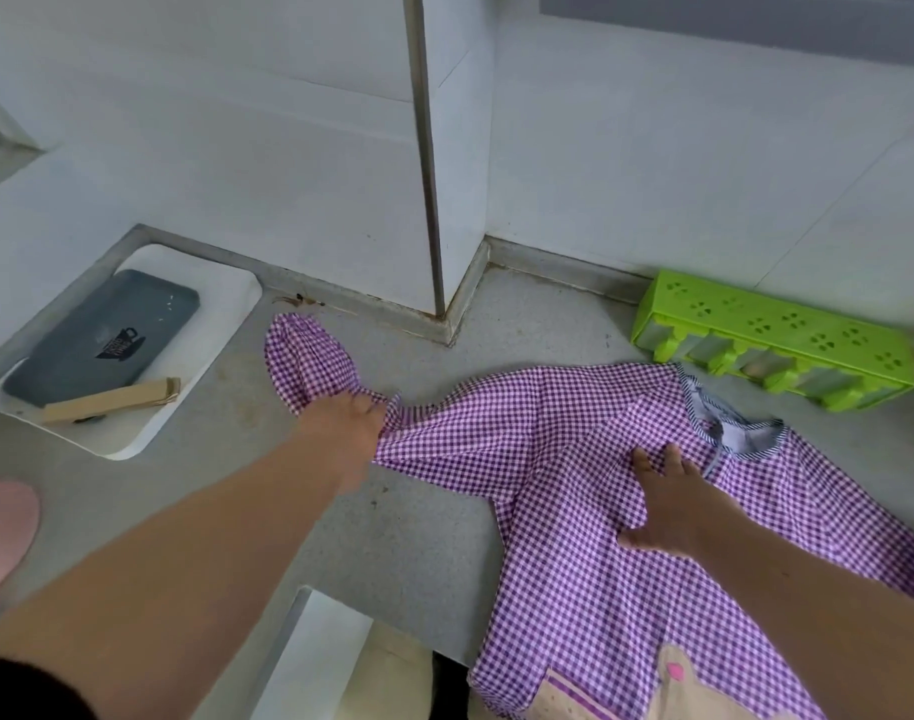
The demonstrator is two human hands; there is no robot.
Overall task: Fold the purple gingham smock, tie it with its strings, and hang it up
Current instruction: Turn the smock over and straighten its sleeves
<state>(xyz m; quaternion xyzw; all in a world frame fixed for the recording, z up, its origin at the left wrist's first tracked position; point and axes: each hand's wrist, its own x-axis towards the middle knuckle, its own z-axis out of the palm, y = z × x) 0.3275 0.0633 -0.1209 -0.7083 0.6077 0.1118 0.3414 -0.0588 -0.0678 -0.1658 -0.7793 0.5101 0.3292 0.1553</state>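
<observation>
The purple gingham smock (559, 444) lies spread on a grey counter (403, 517), its body reaching to the bottom right, where a beige patch pocket (673, 688) shows. My left hand (353, 423) grips the bunched left sleeve, whose cuff end (304, 356) fans out beyond my fingers. My right hand (662, 501) rests flat on the chest of the smock, fingers spread, just below the striped-trimmed neckline (730, 433). A thin string (712, 462) hangs from the neckline beside my right fingers.
A white tray (221, 309) at the left holds a dark grey lid and a cardboard strip (112, 400). A green plastic ice-pop mould (777, 335) lies against the white tiled wall at the right. A wall corner with a metal strip (429, 200) juts in behind the smock.
</observation>
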